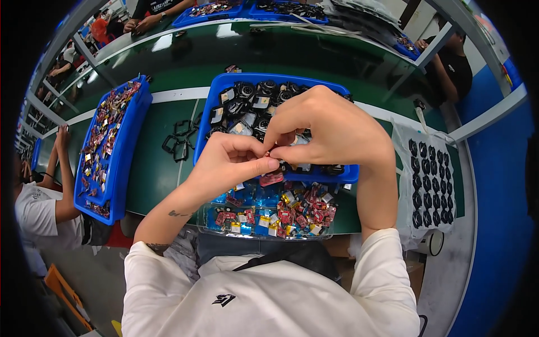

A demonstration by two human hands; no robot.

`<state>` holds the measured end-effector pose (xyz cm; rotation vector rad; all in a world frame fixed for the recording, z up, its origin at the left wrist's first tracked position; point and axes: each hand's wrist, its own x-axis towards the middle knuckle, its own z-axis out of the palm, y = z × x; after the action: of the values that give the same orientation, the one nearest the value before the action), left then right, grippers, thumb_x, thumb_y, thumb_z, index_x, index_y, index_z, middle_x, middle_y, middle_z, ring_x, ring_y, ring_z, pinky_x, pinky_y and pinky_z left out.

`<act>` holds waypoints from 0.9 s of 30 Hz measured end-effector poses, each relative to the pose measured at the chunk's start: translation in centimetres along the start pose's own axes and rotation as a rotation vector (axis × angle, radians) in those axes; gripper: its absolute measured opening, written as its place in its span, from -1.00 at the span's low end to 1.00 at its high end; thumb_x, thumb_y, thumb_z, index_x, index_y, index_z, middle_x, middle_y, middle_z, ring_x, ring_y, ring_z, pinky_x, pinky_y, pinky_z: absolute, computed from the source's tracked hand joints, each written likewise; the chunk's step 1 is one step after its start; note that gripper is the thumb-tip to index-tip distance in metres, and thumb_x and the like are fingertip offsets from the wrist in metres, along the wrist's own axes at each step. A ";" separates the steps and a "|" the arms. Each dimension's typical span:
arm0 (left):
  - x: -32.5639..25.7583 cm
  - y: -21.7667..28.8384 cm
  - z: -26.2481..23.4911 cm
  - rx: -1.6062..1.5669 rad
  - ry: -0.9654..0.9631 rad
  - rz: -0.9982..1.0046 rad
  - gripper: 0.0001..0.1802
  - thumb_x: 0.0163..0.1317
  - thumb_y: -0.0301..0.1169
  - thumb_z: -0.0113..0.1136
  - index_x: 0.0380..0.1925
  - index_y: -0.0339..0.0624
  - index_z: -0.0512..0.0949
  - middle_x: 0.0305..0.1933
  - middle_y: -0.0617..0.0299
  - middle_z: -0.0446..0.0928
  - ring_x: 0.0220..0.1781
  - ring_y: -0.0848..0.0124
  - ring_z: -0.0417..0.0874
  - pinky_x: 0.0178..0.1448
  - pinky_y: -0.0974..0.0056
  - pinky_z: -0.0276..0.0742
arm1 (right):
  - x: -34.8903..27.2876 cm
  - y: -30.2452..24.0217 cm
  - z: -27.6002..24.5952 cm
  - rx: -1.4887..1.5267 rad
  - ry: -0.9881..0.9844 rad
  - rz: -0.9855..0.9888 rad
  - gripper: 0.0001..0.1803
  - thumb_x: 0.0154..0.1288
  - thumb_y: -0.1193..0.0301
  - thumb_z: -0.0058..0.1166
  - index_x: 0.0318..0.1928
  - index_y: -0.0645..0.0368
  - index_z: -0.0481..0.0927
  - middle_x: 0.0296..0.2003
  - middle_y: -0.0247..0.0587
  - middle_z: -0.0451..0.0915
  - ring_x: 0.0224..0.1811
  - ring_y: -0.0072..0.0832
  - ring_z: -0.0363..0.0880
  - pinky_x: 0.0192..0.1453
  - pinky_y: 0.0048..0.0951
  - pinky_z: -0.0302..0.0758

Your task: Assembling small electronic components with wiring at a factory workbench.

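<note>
In the head view, two bare hands meet at the middle of the frame, over the near edge of a blue bin [281, 77]. The left hand [236, 163] comes up from the lower left, its thumb and forefinger closed on a small red circuit board [272, 179], which hangs just below the thumb tip. The right hand [339, 129] arches in from the right, its thumb and fingertips drawn together just above the board; the fingers hide what lies between them, so whether they grip the board or only touch it I cannot tell.

Black casings [245, 90] with round lens-like parts fill the bin. Below it, at lower centre, a clear tray [269, 237] holds a heap of red boards [317, 210] with silver and yellow pieces among them.

At left a second blue bin [136, 121] stands lengthwise, loaded with similar small parts [104, 140]. Between the two bins, black frames [179, 149] lie loose on the green table [157, 140]. At right, black round parts [426, 183] stand in rows on a white sheet [403, 132]. Co-workers' arms show at the left edge, upper left and upper right.
</note>
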<state>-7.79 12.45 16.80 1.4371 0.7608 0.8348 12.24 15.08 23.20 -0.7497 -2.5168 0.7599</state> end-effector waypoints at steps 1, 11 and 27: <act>0.0 0.4 0.0 -0.050 0.035 -0.022 -0.89 0.11 -0.49 0.33 -0.43 -0.33 0.63 -0.41 0.28 0.62 -0.45 0.69 0.53 -0.37 0.54 0.44 | 0.1 0.0 -0.1 -0.035 0.095 -0.081 -0.85 -0.13 0.46 0.24 -0.44 0.18 0.65 -0.58 -0.18 0.59 -0.53 -0.38 0.59 -0.46 -0.44 0.47; 2.3 4.4 1.1 -0.128 -0.097 0.048 -0.43 0.04 -0.52 0.37 0.03 -0.23 0.30 -0.31 0.19 0.60 -0.38 0.64 0.54 -0.35 0.58 0.37 | -1.3 -1.3 -2.7 0.165 0.564 -0.015 -0.91 -0.02 0.53 0.16 -0.44 0.28 0.64 -0.52 -0.31 0.60 -0.46 -0.62 0.60 -0.36 -0.60 0.52; 5.5 6.4 2.8 0.155 0.165 0.674 -0.44 0.02 -0.63 0.29 0.03 -0.21 0.27 -0.41 0.31 0.56 -0.36 0.65 0.52 -0.32 0.56 0.32 | -2.2 -1.1 -3.8 0.617 0.634 -0.030 -0.83 0.09 0.61 0.11 -0.25 0.36 0.57 -0.34 -0.20 0.56 -0.31 -0.58 0.52 -0.20 -0.58 0.46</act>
<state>-2.74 15.40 23.52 1.8122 0.4604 1.4460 15.47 14.39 26.31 -0.5999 -1.6029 1.0198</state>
